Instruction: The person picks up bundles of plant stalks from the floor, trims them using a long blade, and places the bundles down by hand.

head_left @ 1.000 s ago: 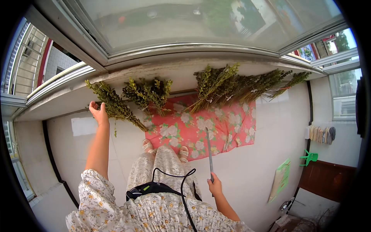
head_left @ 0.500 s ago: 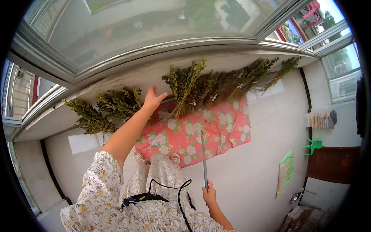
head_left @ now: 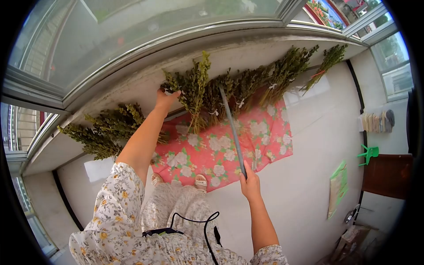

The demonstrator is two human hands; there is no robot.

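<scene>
My left hand [head_left: 168, 99] is at the left edge of a leafy bundle [head_left: 192, 90] that leans against the wall; thumb and fingers are apart, touching or nearly touching its leaves. In my right hand [head_left: 250, 182] is the dark handle of a long grey rod [head_left: 233, 128], whose far end reaches up to the bundles in the middle. More tied bundles [head_left: 287, 70] stand in a row to the right, one with a red tie [head_left: 324, 66]. Other bundles [head_left: 115, 126] lean at the left, partly behind my left forearm.
A red floral cloth [head_left: 216, 152] lies on the floor before my feet. Windows [head_left: 145, 26] rise above the ledge. At the right are a green stool [head_left: 369, 154], a green-edged packet [head_left: 338, 190], a brown board [head_left: 386, 176] and hanging gloves or cloths [head_left: 377, 121].
My left hand has moved right, from the leftmost bundle to the middle one. My right hand has raised the rod, so its tip is now among the bundles. The view has shifted.
</scene>
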